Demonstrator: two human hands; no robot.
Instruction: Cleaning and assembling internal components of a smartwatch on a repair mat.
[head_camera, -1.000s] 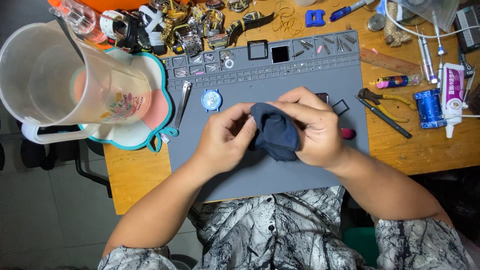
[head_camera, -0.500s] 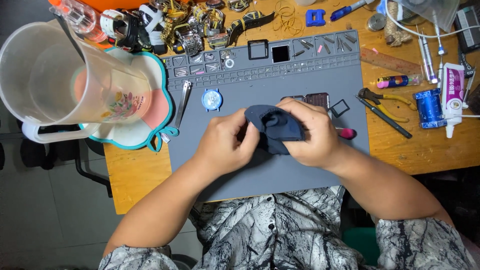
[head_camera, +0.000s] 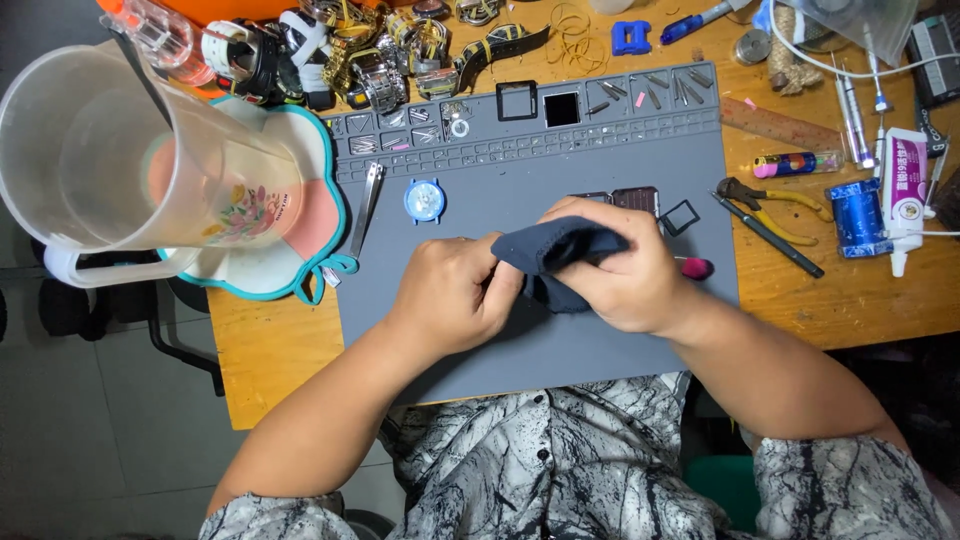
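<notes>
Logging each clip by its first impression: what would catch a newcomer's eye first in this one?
First, the two hands meeting mid-frame over the grey work mat: the left hand and the right hand both grip a dark blue cloth bunched between them. Next, the large clear plastic jug lying at the left on a teal-edged mat, and the heap of watches along the table's far edge.
</notes>
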